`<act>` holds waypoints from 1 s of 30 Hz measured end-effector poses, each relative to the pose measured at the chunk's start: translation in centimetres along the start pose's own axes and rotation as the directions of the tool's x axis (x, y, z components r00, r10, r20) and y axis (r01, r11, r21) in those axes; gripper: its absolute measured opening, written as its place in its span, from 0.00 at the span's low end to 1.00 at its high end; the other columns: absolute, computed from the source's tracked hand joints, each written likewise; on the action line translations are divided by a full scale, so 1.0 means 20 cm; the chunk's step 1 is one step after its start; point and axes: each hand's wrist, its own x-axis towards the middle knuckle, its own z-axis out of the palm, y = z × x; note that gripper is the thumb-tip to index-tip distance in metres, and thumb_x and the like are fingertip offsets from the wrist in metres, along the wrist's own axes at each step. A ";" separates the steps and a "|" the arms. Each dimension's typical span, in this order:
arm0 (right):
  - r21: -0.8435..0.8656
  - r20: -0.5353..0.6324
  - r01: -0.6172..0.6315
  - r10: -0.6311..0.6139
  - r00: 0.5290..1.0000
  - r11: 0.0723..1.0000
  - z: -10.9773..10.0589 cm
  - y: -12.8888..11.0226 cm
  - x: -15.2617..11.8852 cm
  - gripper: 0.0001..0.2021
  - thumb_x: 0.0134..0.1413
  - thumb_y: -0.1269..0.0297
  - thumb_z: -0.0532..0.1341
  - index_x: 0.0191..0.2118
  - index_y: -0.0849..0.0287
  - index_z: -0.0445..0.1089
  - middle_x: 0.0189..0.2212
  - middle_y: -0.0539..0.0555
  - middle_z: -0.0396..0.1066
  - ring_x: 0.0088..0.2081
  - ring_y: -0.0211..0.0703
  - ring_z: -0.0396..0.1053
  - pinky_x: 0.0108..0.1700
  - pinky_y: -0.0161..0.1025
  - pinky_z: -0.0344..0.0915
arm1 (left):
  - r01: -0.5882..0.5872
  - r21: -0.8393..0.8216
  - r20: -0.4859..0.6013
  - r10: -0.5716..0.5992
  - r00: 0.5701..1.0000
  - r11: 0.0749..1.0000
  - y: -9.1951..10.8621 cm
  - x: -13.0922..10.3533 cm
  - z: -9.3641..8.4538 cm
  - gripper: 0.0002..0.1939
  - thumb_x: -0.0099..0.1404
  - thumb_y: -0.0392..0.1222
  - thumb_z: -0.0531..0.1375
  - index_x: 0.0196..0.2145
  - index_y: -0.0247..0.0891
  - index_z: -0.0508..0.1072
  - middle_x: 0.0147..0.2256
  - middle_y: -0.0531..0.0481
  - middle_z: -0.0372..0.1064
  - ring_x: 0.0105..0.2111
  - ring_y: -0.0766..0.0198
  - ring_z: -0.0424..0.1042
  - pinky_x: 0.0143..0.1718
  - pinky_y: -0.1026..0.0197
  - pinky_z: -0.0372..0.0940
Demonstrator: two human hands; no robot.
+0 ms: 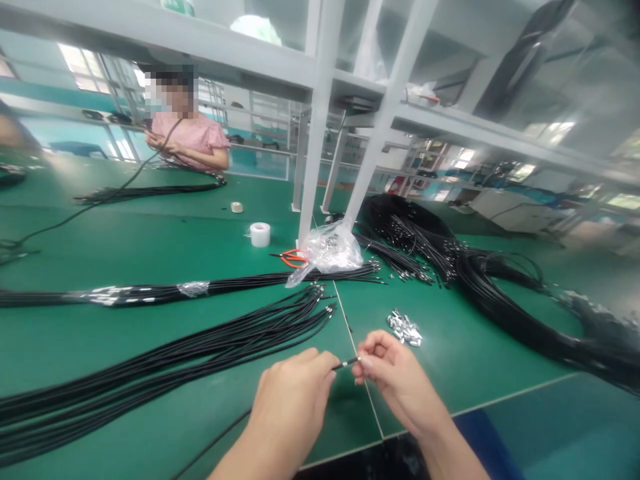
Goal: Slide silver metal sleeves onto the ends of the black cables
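Observation:
My left hand (295,393) is closed round a thin black cable (220,437), close to its end. The cable runs out below the hand toward the bottom edge. A short black end with a white band shows between the two hands. At its tip, the fingers of my right hand (387,373) are pinched together; what they grip is too small to make out. Just beyond the right hand lies a small pile of shiny metal sleeves (404,328). Loose black cables with metal tips (240,330) spread over the green table to the left.
Behind lie a taped cable bundle (240,285), orange-handled pliers (294,257), a clear plastic bag (333,248) and a white roll (260,235). Coiled cables (500,300) lie right, near white shelf posts (317,133). A person in pink (193,137) is across the table.

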 end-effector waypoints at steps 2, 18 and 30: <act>-0.044 0.009 0.010 -0.010 1.000 0.999 0.00 0.01 0.00 0.09 0.49 0.69 0.65 0.33 0.60 0.62 0.27 0.48 0.65 0.29 0.36 0.68 0.33 0.35 0.64 | 0.003 0.010 0.014 -0.004 1.000 1.000 0.00 0.00 0.00 0.14 0.64 0.38 0.49 0.39 0.53 0.72 0.31 0.56 0.70 0.30 0.63 0.72 0.29 0.65 0.59; -0.415 0.067 0.039 -0.012 0.998 0.909 0.06 -0.03 -0.03 0.05 0.56 0.63 0.57 0.37 0.58 0.63 0.29 0.48 0.65 0.30 0.36 0.67 0.35 0.36 0.64 | -0.050 -0.134 0.110 0.065 0.992 0.990 -0.05 0.01 -0.03 0.10 0.61 0.36 0.53 0.32 0.48 0.72 0.32 0.56 0.66 0.31 0.66 0.68 0.30 0.66 0.55; -0.234 -0.110 0.037 -0.064 0.992 0.971 0.17 0.07 0.00 0.12 0.48 0.60 0.64 0.35 0.60 0.64 0.25 0.47 0.64 0.25 0.35 0.67 0.27 0.34 0.64 | -0.009 -0.271 -0.019 0.004 1.000 0.962 -0.04 0.00 -0.01 0.09 0.60 0.35 0.53 0.36 0.45 0.70 0.32 0.55 0.67 0.30 0.66 0.66 0.31 0.65 0.56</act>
